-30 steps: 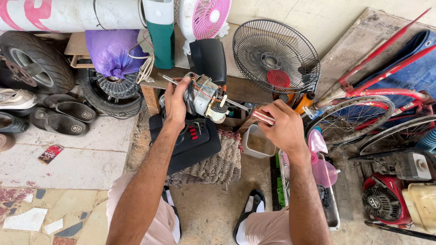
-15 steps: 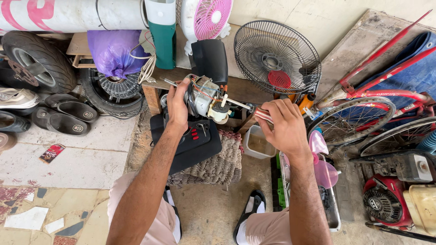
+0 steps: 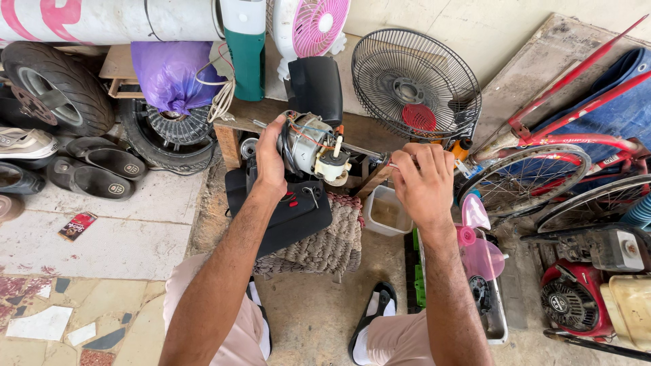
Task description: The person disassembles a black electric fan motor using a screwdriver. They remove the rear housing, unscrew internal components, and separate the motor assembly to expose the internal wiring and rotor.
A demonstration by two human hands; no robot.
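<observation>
A person's left hand [image 3: 270,157] clasps a bare fan motor [image 3: 308,144] upright, steadying it; the right hand [image 3: 424,183] pinches a thin tool [image 3: 377,157] toward its shaft.

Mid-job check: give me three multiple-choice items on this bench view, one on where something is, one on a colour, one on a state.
1. The fan motor is:
A in the left hand
B on the floor
C inside the white tub

2. The hub of the black wire fan guard is:
A blue
B red
C yellow

3. The right hand is:
A flat open
B resting on the knee
C closed on a thin tool

Answers: 1 A, the fingers wrap the motor body; 2 B, a red disc sits low in the grille; 3 C, the fingers are curled around a slim shaft.
</observation>
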